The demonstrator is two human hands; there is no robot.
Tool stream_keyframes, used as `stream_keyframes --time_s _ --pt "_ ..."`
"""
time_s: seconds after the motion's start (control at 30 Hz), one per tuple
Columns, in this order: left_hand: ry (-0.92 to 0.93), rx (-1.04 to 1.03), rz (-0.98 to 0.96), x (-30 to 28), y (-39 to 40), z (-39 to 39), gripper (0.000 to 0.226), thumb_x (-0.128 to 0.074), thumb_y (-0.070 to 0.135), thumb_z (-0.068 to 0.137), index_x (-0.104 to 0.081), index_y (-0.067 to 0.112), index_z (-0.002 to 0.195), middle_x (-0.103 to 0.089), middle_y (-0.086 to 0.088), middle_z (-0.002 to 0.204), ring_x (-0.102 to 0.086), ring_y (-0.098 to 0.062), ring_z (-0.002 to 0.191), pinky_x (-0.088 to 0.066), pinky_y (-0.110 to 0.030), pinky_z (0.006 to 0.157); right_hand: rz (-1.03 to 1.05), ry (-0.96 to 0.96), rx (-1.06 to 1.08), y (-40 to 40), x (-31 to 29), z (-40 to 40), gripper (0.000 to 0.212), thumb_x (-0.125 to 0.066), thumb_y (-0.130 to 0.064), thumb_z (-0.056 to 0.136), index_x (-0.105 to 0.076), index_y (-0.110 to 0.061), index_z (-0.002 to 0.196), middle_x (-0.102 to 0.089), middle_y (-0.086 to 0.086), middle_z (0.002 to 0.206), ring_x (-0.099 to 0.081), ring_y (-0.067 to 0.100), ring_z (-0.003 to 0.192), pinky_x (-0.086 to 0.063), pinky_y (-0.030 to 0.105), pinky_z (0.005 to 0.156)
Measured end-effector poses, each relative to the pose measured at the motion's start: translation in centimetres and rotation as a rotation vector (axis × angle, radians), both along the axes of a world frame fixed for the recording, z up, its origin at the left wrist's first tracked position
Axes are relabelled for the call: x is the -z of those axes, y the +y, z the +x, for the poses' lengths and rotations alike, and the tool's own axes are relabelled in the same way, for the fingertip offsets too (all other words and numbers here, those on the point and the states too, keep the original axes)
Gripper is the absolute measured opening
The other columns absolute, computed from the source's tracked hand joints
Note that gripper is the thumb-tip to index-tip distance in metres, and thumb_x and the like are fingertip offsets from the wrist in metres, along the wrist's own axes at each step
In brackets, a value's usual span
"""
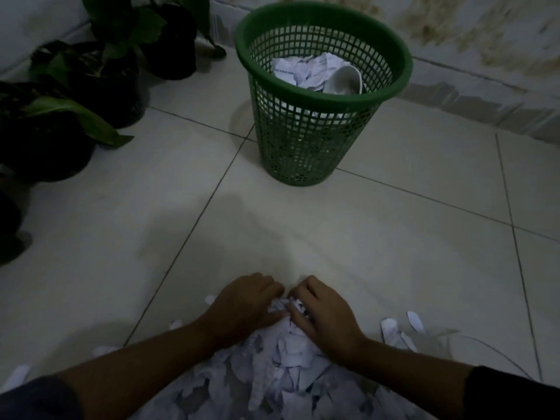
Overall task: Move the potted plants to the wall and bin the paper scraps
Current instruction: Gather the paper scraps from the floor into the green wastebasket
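The potted plants [75, 95] stood in dark pots along the floor's far-left edge, against the wall [27, 22]. Near the floor's [394, 237] near edge, the left hand [247, 301] curled its fingers into the heap of paper scraps [281, 368], and the right hand [325, 313] gripped the same heap, fingertips almost meeting. Farther right and well beyond the heap, the green mesh bin [312, 140] held crumpled paper by the far wall.

Dim corner of a home or similar indoor room, pale tiled floor [378, 237], stained peeling wall [454, 25] at top, potted plants [100, 74] upper left, green plastic mesh bin [303, 140] upper centre
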State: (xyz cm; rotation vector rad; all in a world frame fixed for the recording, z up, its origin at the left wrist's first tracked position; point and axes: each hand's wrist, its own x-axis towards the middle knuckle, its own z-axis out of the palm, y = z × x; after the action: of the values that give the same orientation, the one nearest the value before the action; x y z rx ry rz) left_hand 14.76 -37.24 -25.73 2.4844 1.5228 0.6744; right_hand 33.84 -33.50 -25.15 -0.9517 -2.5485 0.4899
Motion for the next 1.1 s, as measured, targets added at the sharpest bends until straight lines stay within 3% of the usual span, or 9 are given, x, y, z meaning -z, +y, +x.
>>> stream_keyframes --time_s 0.13,0.3,0.43,0.6,0.7,0.9,1.0,1.07,1.1 --pt "0.035 0.005 -0.041 -0.3 1.4 -0.4 0.035 -0.03 0.04 0.098 -0.04 0.022 0.07 -0.054 0.003 0.059 -0.05 -0.01 0.05 -0.031 -0.024 0.042 -0.038 0.11 0.076 1.7 -0.2 -0.3 0.018 -0.05 -0.023 0.089 -0.05 -0.017 0.073 -0.054 0.0 0.066 -0.046 0.007 0.06 -0.03 0.017 0.052" --pt "-0.374 -0.198 -0.243 -3.8 5.0 -0.5 0.035 -0.035 0.048 0.084 -0.043 0.02 0.064 -0.048 0.004 0.061 -0.044 -0.005 0.063 -0.025 -0.02 0.051 -0.298 0.361 0.269 5.6 -3.5 -1.6 0.037 -0.048 -0.019 0.094 -0.042 -0.014 0.058 -0.039 -0.007 0.053 -0.038 0.002 0.05 -0.028 0.017 0.05" --pt "-0.543 -0.225 -0.099 -8.0 7.8 -1.2 0.034 -0.043 0.04 0.087 -0.048 0.016 0.064 -0.045 0.007 0.057 -0.044 0.001 0.055 -0.033 -0.015 0.054 -0.266 0.542 0.382 8.7 -8.4 -3.3 0.041 -0.046 -0.024 0.092 -0.044 -0.003 0.056 -0.042 0.011 0.051 -0.037 0.007 0.049 -0.028 0.018 0.049" --pt "-0.604 -0.288 0.186 -13.9 10.8 -1.8 0.033 -0.056 0.021 0.092 -0.048 0.009 0.062 -0.041 0.005 0.052 -0.038 -0.003 0.051 -0.028 -0.006 0.052 -0.125 0.783 0.426 12.5 -15.7 -5.6 0.038 -0.049 -0.018 0.094 -0.046 -0.002 0.06 -0.041 0.008 0.054 -0.036 0.003 0.049 -0.029 0.015 0.046" --pt "-0.67 -0.33 0.304 -16.8 12.4 -1.8 0.031 -0.055 0.013 0.093 -0.045 0.012 0.063 -0.037 0.013 0.052 -0.036 0.0 0.048 -0.028 -0.007 0.051 -0.052 0.882 0.437 14.8 -19.5 -6.2 0.04 -0.047 -0.019 0.096 -0.047 0.005 0.064 -0.047 0.024 0.059 -0.044 0.02 0.054 -0.035 0.026 0.047" --pt "-0.817 -0.49 0.421 -22.1 17.6 -1.2 0.036 -0.05 0.018 0.096 -0.043 0.013 0.061 -0.036 0.011 0.053 -0.038 0.0 0.05 -0.029 -0.009 0.051 0.061 0.979 0.543 21.0 -24.2 -7.9 0.034 -0.048 -0.017 0.093 -0.047 -0.006 0.06 -0.035 0.005 0.054 -0.032 0.009 0.051 -0.023 0.024 0.049" --pt "-0.86 -0.548 0.431 -24.1 20.6 -1.2 0.042 -0.047 0.018 0.097 -0.034 0.023 0.057 -0.033 0.008 0.053 -0.036 -0.002 0.049 -0.026 -0.013 0.049 0.089 1.022 0.572 23.2 -25.5 -8.9 0.037 -0.048 -0.014 0.093 -0.034 -0.02 0.059 -0.031 -0.008 0.055 -0.028 0.0 0.048 -0.024 0.018 0.049" --pt "-0.879 -0.598 0.443 -25.1 22.4 -1.4 0.043 -0.046 0.019 0.097 -0.032 0.024 0.056 -0.034 0.007 0.054 -0.034 -0.003 0.048 -0.026 -0.014 0.047 0.061 0.859 0.534 24.5 -26.0 -9.5 0.028 -0.047 -0.02 0.096 -0.039 -0.022 0.069 -0.047 -0.003 0.067 -0.04 0.0 0.06 -0.032 0.017 0.056" --pt "-0.886 -0.62 0.452 -25.6 23.2 -1.4 0.044 -0.045 0.019 0.097 -0.032 0.024 0.056 -0.034 0.007 0.054 -0.033 -0.003 0.048 -0.026 -0.015 0.047 0.008 0.731 0.515 25.2 -25.9 -9.7 0.021 -0.046 -0.026 0.097 -0.044 -0.018 0.078 -0.055 0.004 0.079 -0.048 0.008 0.07 -0.037 0.02 0.061"
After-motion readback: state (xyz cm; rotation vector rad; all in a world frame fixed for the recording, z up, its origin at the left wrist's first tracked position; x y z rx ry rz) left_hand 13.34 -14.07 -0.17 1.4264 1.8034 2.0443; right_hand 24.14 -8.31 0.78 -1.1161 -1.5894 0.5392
